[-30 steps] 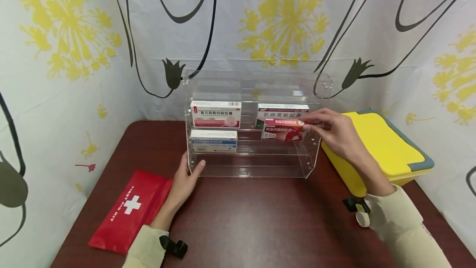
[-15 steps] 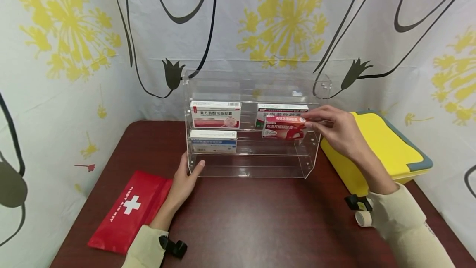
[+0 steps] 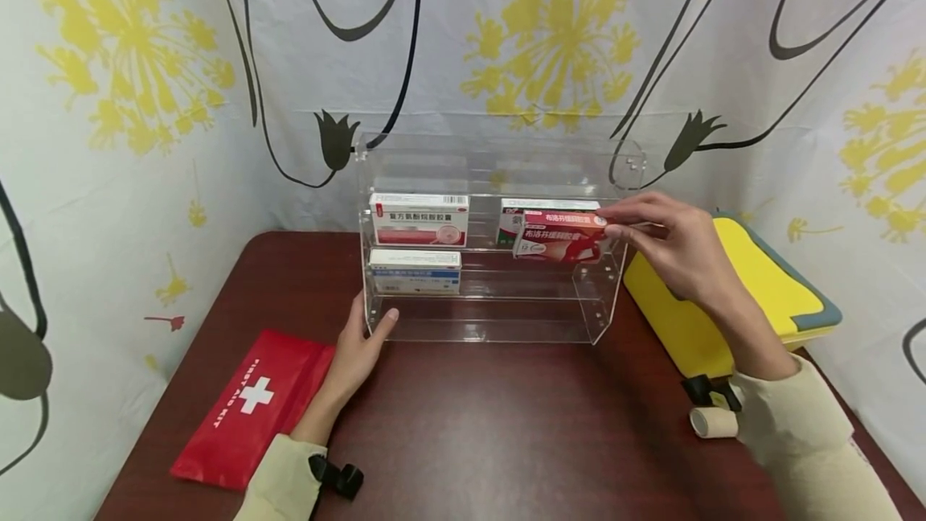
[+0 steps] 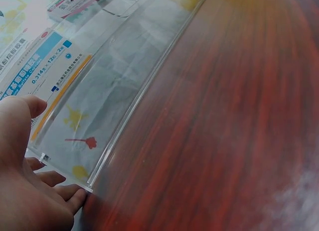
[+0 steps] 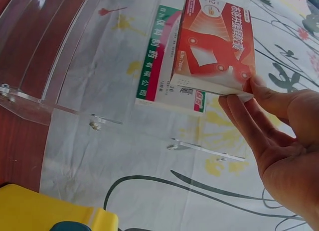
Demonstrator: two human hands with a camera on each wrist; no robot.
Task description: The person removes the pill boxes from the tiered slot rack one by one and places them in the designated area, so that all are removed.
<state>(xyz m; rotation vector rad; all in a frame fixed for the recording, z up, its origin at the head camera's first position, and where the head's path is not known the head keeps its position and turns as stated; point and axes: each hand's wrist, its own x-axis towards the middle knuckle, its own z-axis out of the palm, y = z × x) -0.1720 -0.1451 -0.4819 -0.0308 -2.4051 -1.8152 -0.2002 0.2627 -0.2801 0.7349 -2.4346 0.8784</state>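
Right hand [image 3: 683,244] pinches red box [image 3: 559,237], hiding part of green-white box [image 5: 155,59]; left hand [image 3: 357,356] grips rack [image 3: 473,332]'s lower-left corner. Pouch [image 3: 242,420] near desk [image 3: 492,432]'s left edge, yellow case [image 3: 760,268] near right.

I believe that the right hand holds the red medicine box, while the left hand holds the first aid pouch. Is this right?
Not quite: the left hand holds the left side of the clear rack, not the first aid pouch, as the head view shows. The right hand holds the red medicine box.
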